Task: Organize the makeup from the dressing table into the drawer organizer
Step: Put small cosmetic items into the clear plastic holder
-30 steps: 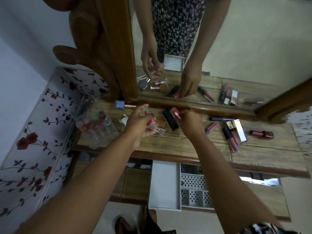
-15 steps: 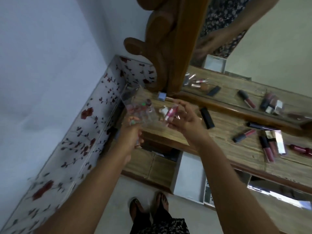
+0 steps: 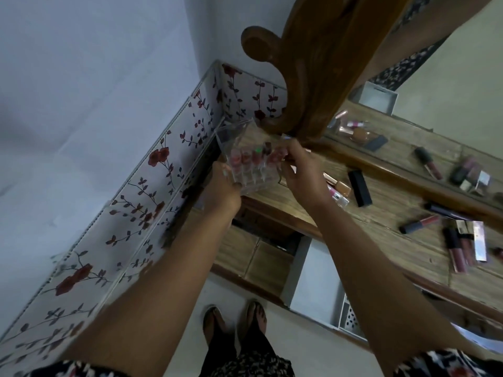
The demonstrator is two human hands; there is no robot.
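Observation:
A clear acrylic lipstick holder (image 3: pixel 246 170) with several red and pink lipsticks stands at the left end of the wooden dressing table (image 3: pixel 394 213). My left hand (image 3: pixel 221 187) grips its near left side. My right hand (image 3: pixel 302 172) is at its right side, fingertips pinched on a pink lipstick (image 3: pixel 276 157) in the top of the holder. More makeup lies to the right: an orange bottle (image 3: pixel 341 186), a black tube (image 3: pixel 359 188), a dark lip gloss (image 3: pixel 419 223) and a cluster of lip glosses (image 3: pixel 462 247). The white drawer organizer (image 3: pixel 313 278) sits in the open drawer below.
A carved wooden mirror frame (image 3: pixel 313 77) rises just behind the holder, and the mirror repeats the table. A floral-patterned wall panel (image 3: pixel 141 202) runs along the left. My feet in sandals (image 3: pixel 234 319) stand on the pale floor in front of the drawer.
My view has swung left. My left hand rose and took hold of the clear holder; my right hand carried the pink lipstick from the table's middle to the holder's top.

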